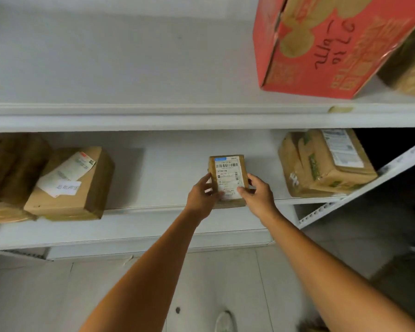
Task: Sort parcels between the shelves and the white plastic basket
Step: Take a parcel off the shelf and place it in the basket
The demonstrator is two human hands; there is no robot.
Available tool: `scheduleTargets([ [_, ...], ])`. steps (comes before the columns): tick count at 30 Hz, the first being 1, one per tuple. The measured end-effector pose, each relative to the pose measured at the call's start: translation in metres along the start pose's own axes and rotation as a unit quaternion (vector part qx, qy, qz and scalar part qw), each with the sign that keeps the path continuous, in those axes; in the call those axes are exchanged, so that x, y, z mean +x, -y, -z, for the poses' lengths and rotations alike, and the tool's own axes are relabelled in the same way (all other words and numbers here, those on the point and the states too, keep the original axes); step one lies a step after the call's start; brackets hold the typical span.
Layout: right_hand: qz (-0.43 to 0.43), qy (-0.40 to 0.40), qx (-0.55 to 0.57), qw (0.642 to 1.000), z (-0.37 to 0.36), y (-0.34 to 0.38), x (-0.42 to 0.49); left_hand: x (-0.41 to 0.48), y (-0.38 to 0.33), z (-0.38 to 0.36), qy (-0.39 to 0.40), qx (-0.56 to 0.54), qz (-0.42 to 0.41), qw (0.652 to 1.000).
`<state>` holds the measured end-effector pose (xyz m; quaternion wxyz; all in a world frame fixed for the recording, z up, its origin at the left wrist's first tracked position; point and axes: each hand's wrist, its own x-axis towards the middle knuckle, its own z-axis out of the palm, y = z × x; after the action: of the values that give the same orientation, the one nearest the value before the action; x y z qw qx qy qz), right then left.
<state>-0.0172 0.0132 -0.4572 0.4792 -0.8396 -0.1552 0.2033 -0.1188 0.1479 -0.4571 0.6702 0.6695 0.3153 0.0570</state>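
A small brown parcel (pixel 227 168) with a white barcode label lies on the lower white shelf (pixel 168 183), near its front edge. My left hand (pixel 200 197) grips its left side, thumb on the label. My right hand (pixel 258 195) grips its right side, thumb pressed on the label's lower corner. The white plastic basket is out of view.
A brown box (pixel 82 188) with a loose label lies at the left of the lower shelf, beside more brown parcels (pixel 7 168). A taped brown box (pixel 326 164) sits to the right. On the upper shelf (pixel 153 109) stands a red carton (pixel 326 44). Grey floor lies below.
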Motion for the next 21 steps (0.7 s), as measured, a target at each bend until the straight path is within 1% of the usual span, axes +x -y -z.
scheduleTargets([
  [5, -0.016, -0.009, 0.002, 1.0, 0.024, -0.027, 0.034, 0.04, 0.008, -0.042, 0.005, 0.011, 0.007, 1.0],
  [9, -0.018, -0.001, -0.009, 1.0, 0.034, -0.035, 0.054, 0.061, 0.008, -0.054, 0.001, 0.005, 0.005, 1.0],
  [11, -0.017, 0.01, -0.025, 0.999, 0.036, -0.035, 0.059, 0.067, 0.006, -0.054, 0.0, 0.033, 0.008, 0.999],
  [12, -0.018, 0.019, -0.038, 0.999, 0.038, -0.033, 0.061, 0.069, 0.004, -0.053, -0.003, 0.065, 0.009, 0.998],
  [14, -0.024, 0.041, -0.083, 0.995, 0.042, -0.026, 0.063, 0.069, -0.001, -0.046, -0.007, 0.154, 0.018, 0.988],
  [16, -0.018, 0.056, -0.154, 0.986, 0.047, -0.015, 0.064, 0.064, -0.008, -0.032, -0.007, 0.224, 0.021, 0.974],
  [19, 0.037, 0.052, -0.284, 0.957, 0.051, 0.012, 0.06, 0.044, -0.02, 0.003, -0.016, 0.29, 0.013, 0.957],
  [21, 0.07, 0.068, -0.328, 0.94, 0.046, 0.034, 0.055, 0.025, -0.028, 0.035, -0.037, 0.325, 0.01, 0.945],
])
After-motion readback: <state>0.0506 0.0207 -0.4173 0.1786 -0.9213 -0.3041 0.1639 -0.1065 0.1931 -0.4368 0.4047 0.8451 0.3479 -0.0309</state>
